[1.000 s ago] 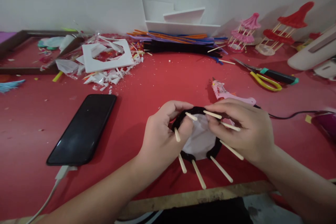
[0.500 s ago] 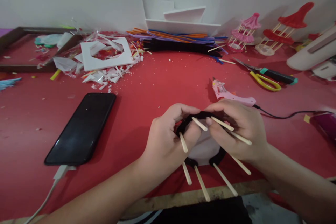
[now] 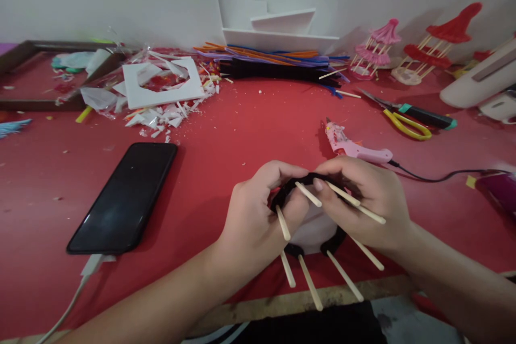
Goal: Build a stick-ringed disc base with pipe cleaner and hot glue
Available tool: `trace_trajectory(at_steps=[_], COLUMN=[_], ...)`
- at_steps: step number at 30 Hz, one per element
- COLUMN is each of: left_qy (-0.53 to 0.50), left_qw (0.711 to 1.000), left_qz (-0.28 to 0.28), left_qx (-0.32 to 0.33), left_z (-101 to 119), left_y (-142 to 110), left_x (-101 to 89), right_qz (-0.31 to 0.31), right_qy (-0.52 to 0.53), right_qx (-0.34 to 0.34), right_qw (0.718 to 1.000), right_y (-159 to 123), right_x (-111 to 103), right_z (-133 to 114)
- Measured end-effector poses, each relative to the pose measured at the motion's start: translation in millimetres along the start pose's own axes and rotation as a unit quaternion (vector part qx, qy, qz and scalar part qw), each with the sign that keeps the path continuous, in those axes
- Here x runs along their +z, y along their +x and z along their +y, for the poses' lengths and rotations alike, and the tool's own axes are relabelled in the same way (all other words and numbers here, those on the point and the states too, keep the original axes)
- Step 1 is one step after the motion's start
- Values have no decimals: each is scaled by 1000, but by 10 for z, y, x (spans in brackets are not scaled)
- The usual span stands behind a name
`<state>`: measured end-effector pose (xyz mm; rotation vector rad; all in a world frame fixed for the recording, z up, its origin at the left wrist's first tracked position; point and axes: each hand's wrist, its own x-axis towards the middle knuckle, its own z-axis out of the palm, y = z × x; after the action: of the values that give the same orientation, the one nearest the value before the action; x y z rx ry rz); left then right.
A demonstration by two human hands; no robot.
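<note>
Both hands hold a small craft piece point(image 3: 312, 228) just above the red table: a white disc edged with black pipe cleaner, with several thin wooden sticks pointing out of it. My left hand point(image 3: 256, 217) grips its left rim, fingers curled over the black edge. My right hand point(image 3: 368, 201) pinches the far rim from the right, with sticks passing between its fingers. The hands hide much of the disc.
A black phone point(image 3: 123, 196) on a white cable lies left. A pink glue gun point(image 3: 349, 145) lies beyond my right hand, scissors point(image 3: 405, 118) farther back. Pipe cleaners point(image 3: 278, 64), white foam scraps point(image 3: 161, 88), a brown frame point(image 3: 24, 72) and finished pink and red models point(image 3: 427, 45) line the back.
Both hands and the craft piece have shifted slightly right and toward me, and the piece has tilted a little. The grip of both hands is the same.
</note>
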<state>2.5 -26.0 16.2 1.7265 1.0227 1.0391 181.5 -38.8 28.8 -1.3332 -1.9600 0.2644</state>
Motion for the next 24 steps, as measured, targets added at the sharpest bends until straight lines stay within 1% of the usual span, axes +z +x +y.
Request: trace_trajectory(at_steps=[6, 10, 15, 19, 24], left_qy=[35, 46, 38, 29, 44], left_qw=[999, 999, 999, 1000, 998], left_qz=[8, 9, 7, 8, 11], left_qx=[16, 28, 23, 6, 31], left_z=[9, 7, 24, 28, 24], left_y=[0, -4, 4, 6, 1], left_x=[0, 6, 7, 10, 0], right_qz=[-9, -3, 12, 7, 21], right_qy=[10, 4, -11, -4, -16], right_qx=[9, 8, -15, -36, -48], right_qw=[1000, 1000, 1000, 999, 999], right_y=[-16, -34, -18, 3, -4], right_x=[-12, -11, -10, -18, -22], right_z=[-9, -13, -12, -4, -7])
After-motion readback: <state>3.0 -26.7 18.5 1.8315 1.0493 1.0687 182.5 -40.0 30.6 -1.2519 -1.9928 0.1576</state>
